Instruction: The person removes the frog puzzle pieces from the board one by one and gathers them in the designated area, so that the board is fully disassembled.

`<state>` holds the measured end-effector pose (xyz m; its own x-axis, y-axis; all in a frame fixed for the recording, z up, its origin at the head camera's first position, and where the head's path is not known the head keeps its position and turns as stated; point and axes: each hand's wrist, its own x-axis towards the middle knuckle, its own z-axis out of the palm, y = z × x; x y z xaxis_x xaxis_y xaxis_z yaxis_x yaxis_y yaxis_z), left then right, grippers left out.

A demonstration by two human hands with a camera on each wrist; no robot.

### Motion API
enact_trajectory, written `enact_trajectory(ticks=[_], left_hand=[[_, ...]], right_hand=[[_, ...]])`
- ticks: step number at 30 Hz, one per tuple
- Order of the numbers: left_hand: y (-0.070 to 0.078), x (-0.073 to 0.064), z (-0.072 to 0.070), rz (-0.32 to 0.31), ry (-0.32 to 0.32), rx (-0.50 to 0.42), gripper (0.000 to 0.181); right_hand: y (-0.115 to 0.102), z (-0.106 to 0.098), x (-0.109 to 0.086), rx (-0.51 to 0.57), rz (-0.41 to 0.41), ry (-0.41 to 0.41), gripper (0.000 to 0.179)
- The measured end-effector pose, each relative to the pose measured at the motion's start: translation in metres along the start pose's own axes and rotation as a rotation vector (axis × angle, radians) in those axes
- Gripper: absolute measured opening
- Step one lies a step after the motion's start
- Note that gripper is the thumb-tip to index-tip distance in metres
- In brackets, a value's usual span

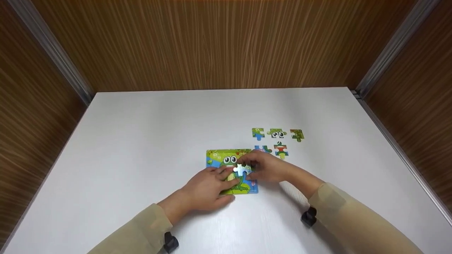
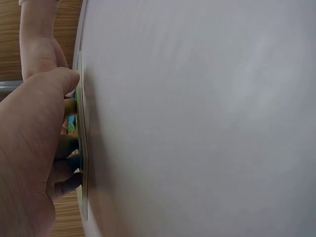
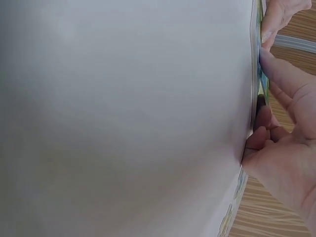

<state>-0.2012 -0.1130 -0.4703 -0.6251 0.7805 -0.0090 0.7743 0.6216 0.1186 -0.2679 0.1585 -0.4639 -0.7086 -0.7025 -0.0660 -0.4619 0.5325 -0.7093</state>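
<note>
A square jigsaw puzzle board with a cartoon frog picture lies on the white table in the head view. My left hand rests over its left side, fingers stretched across the picture; the left wrist view shows the fingertips down on the thin board edge. Between thumb and fingers my right hand pinches a puzzle piece, tilted and shining over the board's right half. In the right wrist view the right thumb is against the piece, and the other fingers curl at the board's edge.
Several loose puzzle pieces lie beyond the right hand: a corner piece, one with eyes, another corner piece and one with a red mouth. Another piece is partly behind the right hand. Wood-grain panels enclose the table.
</note>
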Motion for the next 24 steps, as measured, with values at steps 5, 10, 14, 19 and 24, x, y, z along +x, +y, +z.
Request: enact_trajectory(ticks=[5,10,14,19,24], left_hand=[[0.0,0.0,0.0,-0.006,-0.002,0.013,0.058],[0.0,-0.001,0.0,-0.001,0.006,0.019,0.058],[0.0,-0.001,0.001,0.005,0.005,0.011,0.057],[0.0,0.0,0.0,0.005,-0.003,0.014,0.058],[0.0,0.001,0.0,0.0,-0.017,0.022,0.059]], right_hand=[[0.0,0.001,-0.001,-0.034,0.008,0.01,0.047],[-0.002,0.0,-0.001,-0.084,-0.036,0.016,0.048],[-0.005,-0.002,-0.001,-0.118,-0.054,0.015,0.047],[-0.01,-0.003,0.0,-0.173,-0.054,0.015,0.046],[-0.016,-0.004,0.002,-0.258,-0.068,0.014,0.045]])
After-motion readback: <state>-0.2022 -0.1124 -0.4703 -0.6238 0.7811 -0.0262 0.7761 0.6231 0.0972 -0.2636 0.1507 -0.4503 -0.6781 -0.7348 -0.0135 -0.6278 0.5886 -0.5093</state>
